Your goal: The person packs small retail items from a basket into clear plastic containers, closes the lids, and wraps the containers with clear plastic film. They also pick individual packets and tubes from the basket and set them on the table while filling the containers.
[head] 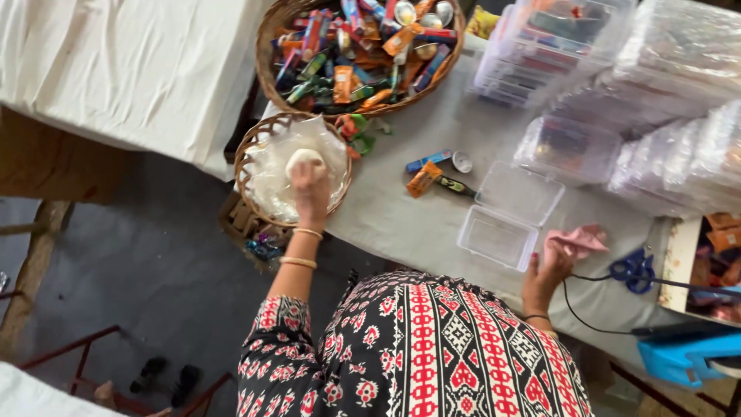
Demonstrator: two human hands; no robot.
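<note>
White round lump point(303, 161) sits in the small wicker basket point(245, 158) at the near left edge of the desk point(401, 216), on a bed of clear plastic wrap point(270, 181). The left hand point(312, 193) reaches into that basket, its grip curled around the lump and touching it. Two bangles point(302, 247) ring the wrist. Just behind stands a larger wicker basket point(266, 38) heaped with small colourful wrapped items. Between the two baskets, a few loose wrappers point(356, 127) lie on the grey cloth. Further right, a blue stick point(429, 160), a small round cap point(461, 161) and an orange packet point(424, 179) lie loose in the middle of the desk. Beside them an open, clear plastic box point(505, 216) rests with its lid flung back. The right hand point(546, 274) is at the near edge, its grip pinching a pink cloth point(577, 241). Blue-handled scissors point(633, 270) lie just right of it, with a black cord point(587, 324) trailing near. Stacks of clear plastic boxes point(617, 77) crowd the far right of the desk.
</note>
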